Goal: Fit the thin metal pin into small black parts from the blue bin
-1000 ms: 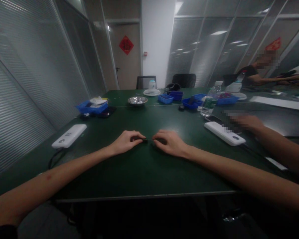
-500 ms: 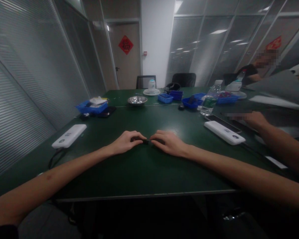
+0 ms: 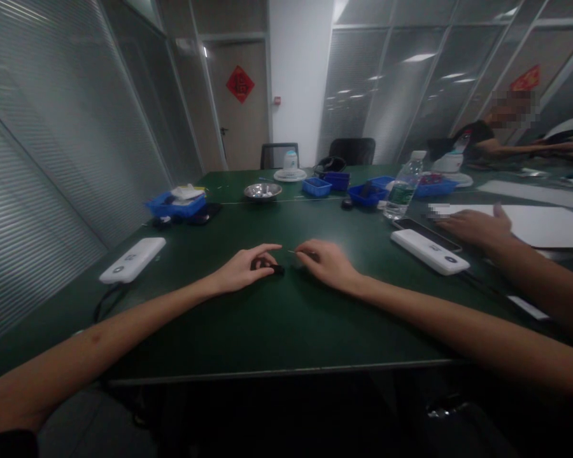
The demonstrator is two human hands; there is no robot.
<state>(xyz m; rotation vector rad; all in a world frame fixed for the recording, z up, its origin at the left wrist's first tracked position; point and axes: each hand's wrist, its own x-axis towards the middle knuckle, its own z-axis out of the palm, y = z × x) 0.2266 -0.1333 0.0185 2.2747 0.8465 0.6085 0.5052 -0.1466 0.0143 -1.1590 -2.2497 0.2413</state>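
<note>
Over the green table [image 3: 219,343], my left hand [image 3: 241,270] is closed on a small black object [image 3: 277,270] whose kind I cannot make out. Its index finger is stretched out above the object, while the thumb and other fingers hold it. Opposite, my right hand [image 3: 332,266] pinches a thin, pale, stick-like piece [image 3: 291,252] between thumb and fingertips. The tip of that piece points toward my left hand. A small gap separates the two hands, and the thin piece is apart from the black object.
White devices with cables [image 3: 134,259] lie left and right. Beyond are a metal bowl [image 3: 262,192], blue trays [image 3: 316,186], a tilted water bottle [image 3: 403,186] and a phone [image 3: 426,235]. A co-worker's hand [image 3: 480,226] rests by a white sheet at right; another person sits farther back.
My right hand has drawn the thin piece up and away from the black object. My left index finger has lifted. At right, the large sheet has come down flat and the bottle now leans.
</note>
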